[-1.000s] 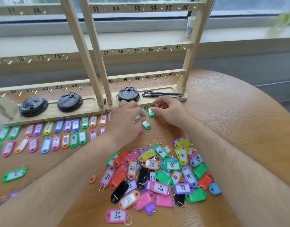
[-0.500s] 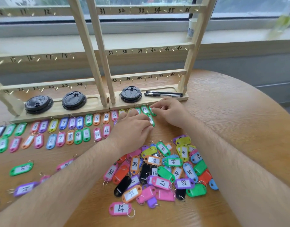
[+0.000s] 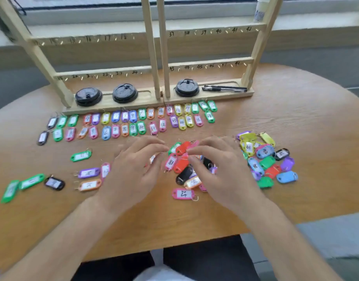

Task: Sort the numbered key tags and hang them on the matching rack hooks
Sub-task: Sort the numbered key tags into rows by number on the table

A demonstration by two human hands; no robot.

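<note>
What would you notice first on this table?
The heap of bright key tags in the middle of the table, with the left hand and right hand spread over it. Behind, two tidy rows of sorted tags lie before the tall wooden rack of numbered hooks.

Looks like an office or meeting-room corner to me. There's a round wood-grain surface (image 3: 296,122) pushed up against a long window (image 3: 83,1) with a wide pale sill (image 3: 320,19) and a grey floor (image 3: 326,236) underneath. A couple of black pens (image 3: 225,88) and takeaway cup lids (image 3: 125,93) are parked on a wooden rack (image 3: 152,47). Could be somebody's home though, can't tell for sure.
</note>
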